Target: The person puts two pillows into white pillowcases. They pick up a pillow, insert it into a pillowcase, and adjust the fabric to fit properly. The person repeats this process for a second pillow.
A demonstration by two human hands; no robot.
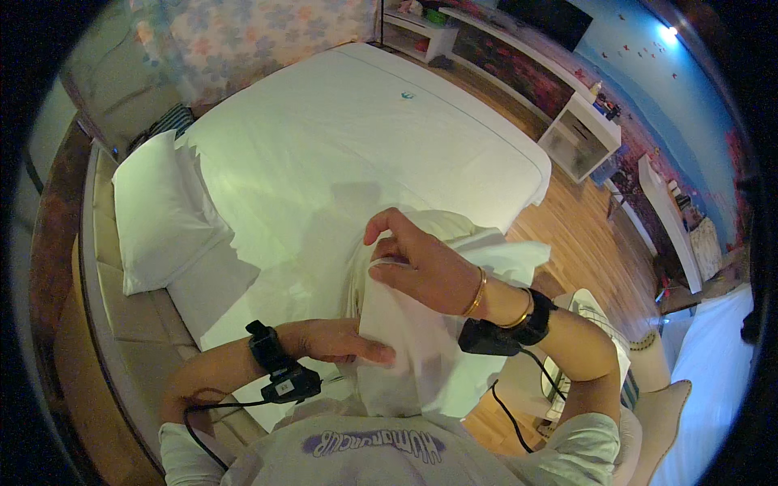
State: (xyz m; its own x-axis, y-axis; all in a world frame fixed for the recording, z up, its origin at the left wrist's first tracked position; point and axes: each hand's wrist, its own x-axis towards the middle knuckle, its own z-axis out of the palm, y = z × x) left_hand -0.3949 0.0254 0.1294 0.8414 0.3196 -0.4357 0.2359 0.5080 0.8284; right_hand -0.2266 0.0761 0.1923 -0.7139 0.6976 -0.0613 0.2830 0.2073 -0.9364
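Observation:
A large white cloth [421, 348] hangs in folds in front of my body, over the near side of the bed; I cannot tell whether it is a sheet or a cover. My right hand [417, 259] is above it, its thumb and curled fingers closed at the cloth's upper edge, the index finger arched up. Lower and to the left, my left hand [340, 340] grips the cloth's side edge, thumb lying in front and the other fingers hidden behind. Beyond both hands spreads the white sheet [324, 138] on the bed.
White pillows [158, 219] lie at the left against the padded headboard [130, 316]. A white shelf unit [579, 138] stands along the far right wall. Close by on the right is an upholstered chair [660, 421]. Cables [510, 421] hang from the wrist devices.

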